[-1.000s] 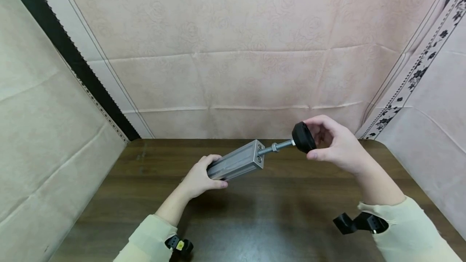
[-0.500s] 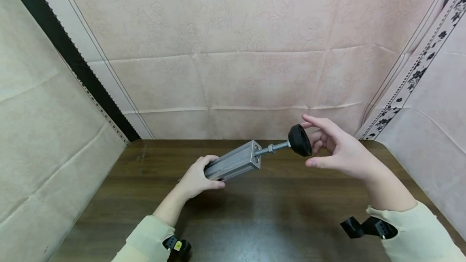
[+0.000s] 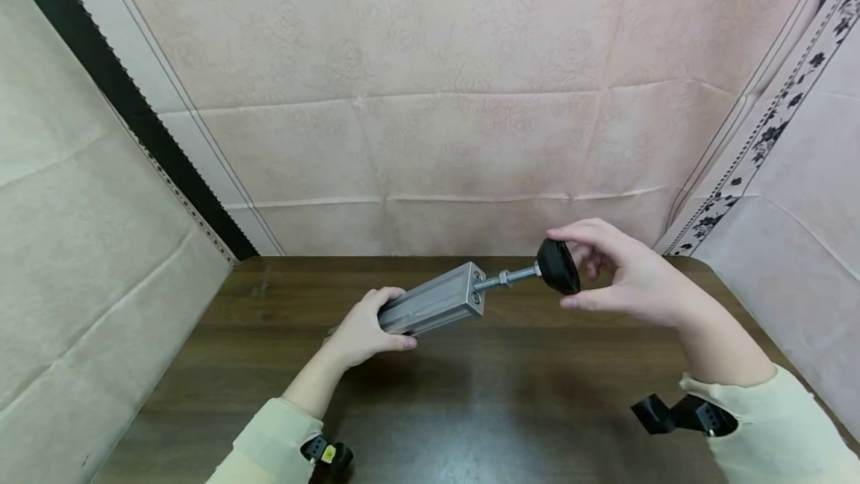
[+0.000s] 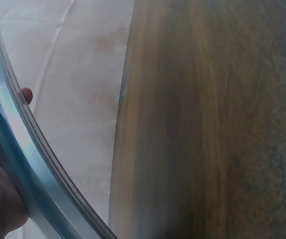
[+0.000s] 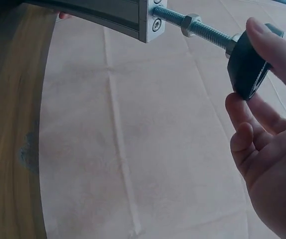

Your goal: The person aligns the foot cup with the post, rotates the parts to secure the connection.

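My left hand (image 3: 363, 331) grips one end of a silver aluminium profile (image 3: 437, 299), held at a slant over the table. From the profile's other end, which has screws in its face, sticks out a threaded rod (image 3: 521, 275) with a hex nut (image 3: 505, 278) partway along it. A black levelling foot (image 3: 557, 267) sits at the rod's tip. My right hand (image 3: 625, 275) pinches the foot's rim between thumb and fingertips, as the right wrist view confirms with the thumb over the foot (image 5: 245, 64). In the left wrist view the profile (image 4: 33, 149) crosses the left side.
A brown wooden table (image 3: 470, 409) lies under both hands. Behind it hangs a pale patterned cloth (image 3: 430, 133), with more cloth on the left and right sides. Black wrist cameras sit at both sleeves.
My right hand loosened from the levelling foot, with its fingers spread, then closed on the rim again. The profile dipped slightly left and came back a little. My left hand kept its grip.
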`<state>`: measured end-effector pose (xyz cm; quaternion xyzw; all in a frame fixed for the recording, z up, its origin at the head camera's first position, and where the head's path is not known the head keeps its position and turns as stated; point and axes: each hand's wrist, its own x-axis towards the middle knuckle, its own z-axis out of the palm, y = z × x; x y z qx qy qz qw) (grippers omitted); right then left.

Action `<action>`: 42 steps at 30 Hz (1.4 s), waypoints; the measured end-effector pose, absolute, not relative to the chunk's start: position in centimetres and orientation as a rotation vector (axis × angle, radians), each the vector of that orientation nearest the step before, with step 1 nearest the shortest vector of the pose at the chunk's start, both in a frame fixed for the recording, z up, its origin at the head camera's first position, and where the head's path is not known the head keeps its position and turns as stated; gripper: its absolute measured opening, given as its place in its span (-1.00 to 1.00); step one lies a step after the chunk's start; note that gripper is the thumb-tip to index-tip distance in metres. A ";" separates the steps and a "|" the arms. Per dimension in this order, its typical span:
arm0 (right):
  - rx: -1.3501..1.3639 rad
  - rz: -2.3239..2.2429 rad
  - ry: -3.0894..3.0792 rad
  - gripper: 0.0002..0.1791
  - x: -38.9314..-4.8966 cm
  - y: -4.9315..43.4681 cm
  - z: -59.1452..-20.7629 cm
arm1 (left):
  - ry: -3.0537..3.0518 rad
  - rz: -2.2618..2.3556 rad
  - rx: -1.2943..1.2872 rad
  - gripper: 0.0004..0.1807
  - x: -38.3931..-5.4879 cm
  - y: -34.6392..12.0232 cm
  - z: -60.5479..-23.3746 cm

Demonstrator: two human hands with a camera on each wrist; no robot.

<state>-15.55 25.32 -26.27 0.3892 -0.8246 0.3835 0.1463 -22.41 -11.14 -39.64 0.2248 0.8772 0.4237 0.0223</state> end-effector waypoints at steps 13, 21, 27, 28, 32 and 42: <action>1.058 0.898 -2.440 0.08 -14.5 25.9 -26.6 | 2.728 1.297 0.724 -0.23 -22.4 -10.9 -39.8; 1.174 0.758 -2.387 -0.15 -14.1 26.4 -26.4 | 2.727 1.273 0.718 -0.21 -22.3 -10.7 -39.8; 1.147 0.856 -2.383 -0.19 -14.0 26.4 -26.6 | 2.724 1.263 0.718 -0.22 -22.1 -10.5 -40.0; 1.132 0.883 -2.390 -0.20 -14.0 26.3 -26.6 | 2.728 1.260 0.719 -0.22 -22.1 -10.5 -40.1; 1.071 0.960 -2.408 -0.20 -14.0 26.2 -26.9 | 2.721 1.257 0.712 -0.22 -22.1 -10.6 -40.2; 1.192 0.813 -2.366 -0.01 -13.8 27.0 -27.0 | 2.713 1.283 0.695 -0.23 -22.0 -10.6 -39.8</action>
